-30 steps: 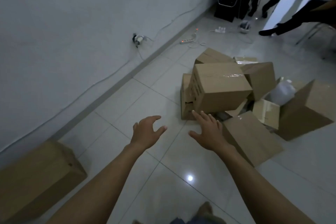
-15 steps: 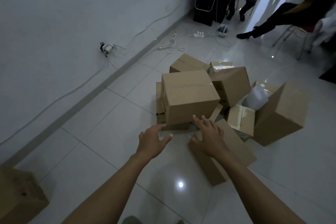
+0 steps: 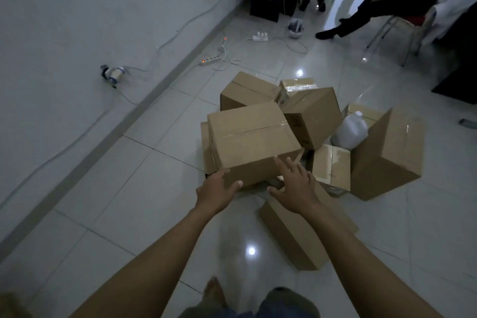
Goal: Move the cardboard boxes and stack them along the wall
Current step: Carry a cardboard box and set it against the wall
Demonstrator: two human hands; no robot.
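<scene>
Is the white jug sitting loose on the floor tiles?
No, the white jug sits inside an open cardboard box on the right side of the pile.

The left forearm and right forearm, both bare, extended forward and down from the bottom of the view, drawing closer together toward the hands. The left hand was palm-down with a straight wrist. Its thumb stretched out to the right, and its fingers lay at the near lower corner of a box, their tips partly hidden. The right hand hung just beside it, not touching it, palm down, fingers straight and fanned, thumb spread to the left. Its fingertips overlapped the box's near edge, though contact could not be told. A bare foot showed between the forearms.
</scene>
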